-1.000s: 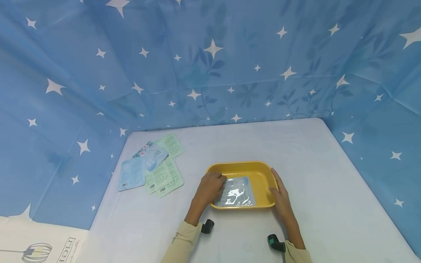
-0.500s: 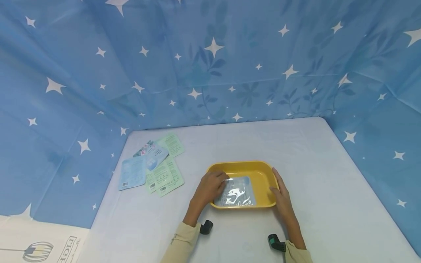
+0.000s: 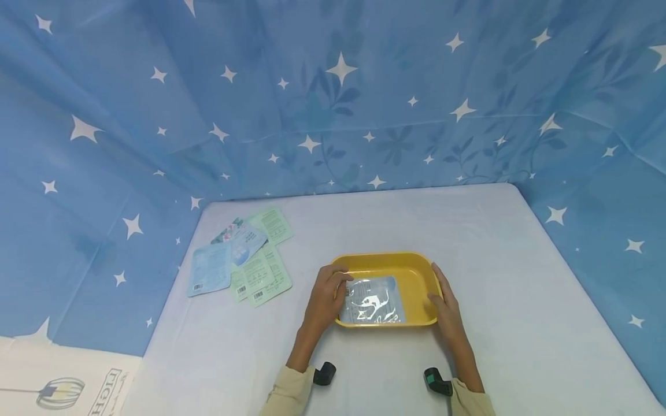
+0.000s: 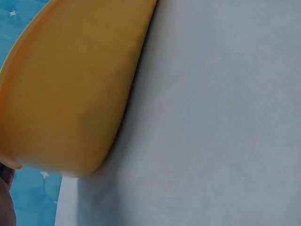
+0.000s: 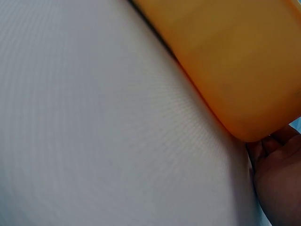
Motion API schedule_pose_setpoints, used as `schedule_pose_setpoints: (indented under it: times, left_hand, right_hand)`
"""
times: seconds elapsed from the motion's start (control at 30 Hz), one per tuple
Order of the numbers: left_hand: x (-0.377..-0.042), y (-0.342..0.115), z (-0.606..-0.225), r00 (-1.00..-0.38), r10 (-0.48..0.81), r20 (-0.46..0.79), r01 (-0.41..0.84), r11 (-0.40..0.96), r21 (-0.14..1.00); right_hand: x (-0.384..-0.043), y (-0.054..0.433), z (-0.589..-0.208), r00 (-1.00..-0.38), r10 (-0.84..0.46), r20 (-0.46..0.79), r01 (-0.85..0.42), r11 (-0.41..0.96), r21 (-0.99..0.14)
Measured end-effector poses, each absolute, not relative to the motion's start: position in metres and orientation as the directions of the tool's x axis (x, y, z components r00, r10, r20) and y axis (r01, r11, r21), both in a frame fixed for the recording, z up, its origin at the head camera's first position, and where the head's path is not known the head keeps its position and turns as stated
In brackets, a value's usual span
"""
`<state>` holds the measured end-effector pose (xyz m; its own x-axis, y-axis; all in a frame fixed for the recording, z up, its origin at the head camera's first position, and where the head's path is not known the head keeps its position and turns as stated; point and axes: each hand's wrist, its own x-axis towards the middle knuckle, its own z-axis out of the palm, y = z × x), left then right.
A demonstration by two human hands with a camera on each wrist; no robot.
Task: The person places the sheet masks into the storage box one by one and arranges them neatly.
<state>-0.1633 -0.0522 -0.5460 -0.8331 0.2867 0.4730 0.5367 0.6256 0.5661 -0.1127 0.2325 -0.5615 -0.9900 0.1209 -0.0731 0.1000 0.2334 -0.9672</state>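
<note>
A yellow tray (image 3: pixel 416 289) rests on the white-covered table, its outer wall filling part of both wrist views. Inside, toward its left, lies a pale blue, shiny sheet mask packet (image 3: pixel 373 300). My left hand (image 3: pixel 324 297) grips the tray's left side, its fingertips at the rim near the packet's edge. Only a sliver of that left hand (image 4: pixel 6 202) shows in the left wrist view. On the opposite side, my right hand (image 3: pixel 448 312) holds the tray, thumb over the rim and fingers along the outside. The right wrist view has this right hand (image 5: pixel 280 176) against the tray's lower corner.
Several green and blue sheet mask packets (image 3: pixel 210 268) lie overlapping at the table's left. A blue curtain with stars (image 3: pixel 340 115) stands behind and beside the table (image 3: pixel 520 323). Printed white cloth (image 3: pixel 67 375) shows at the lower left.
My left hand has drawn back from over the packet to the tray's left rim. The packet stays in the tray. My right hand keeps its hold. The head view has shifted slightly.
</note>
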Motion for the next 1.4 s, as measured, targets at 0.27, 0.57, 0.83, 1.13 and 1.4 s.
schedule_pose_setpoints:
  times: [0.27,0.57,0.83,1.13,1.4]
  left_hand:
    - [-0.152,-0.064,-0.553,-0.853,0.177,0.491,0.493,0.578,0.65]
    - [-0.144,-0.078,-0.557,-0.884,0.137,0.448,0.428,0.625,0.653]
    - [-0.151,-0.106,-0.559,-0.904,0.047,0.424,0.308,0.759,0.574]
    - [-0.163,-0.187,-0.553,-0.882,-0.263,0.392,0.057,0.765,0.642]
    - [-0.162,-0.228,-0.557,-0.821,-0.477,0.313,-0.204,0.759,0.619]
  right_hand:
    - [-0.111,0.231,-0.561,-0.99,0.129,-0.059,0.09,0.247,-0.965]
    - [-0.111,0.231,-0.562,-0.991,0.127,-0.043,0.071,0.23,-0.971]
    - [-0.112,0.232,-0.566,-0.99,0.129,-0.05,0.08,0.238,-0.968]
    - [-0.113,0.233,-0.565,-0.991,0.126,-0.046,0.076,0.239,-0.968]
    - [-0.112,0.232,-0.562,-0.989,0.129,-0.075,0.104,0.235,-0.966]
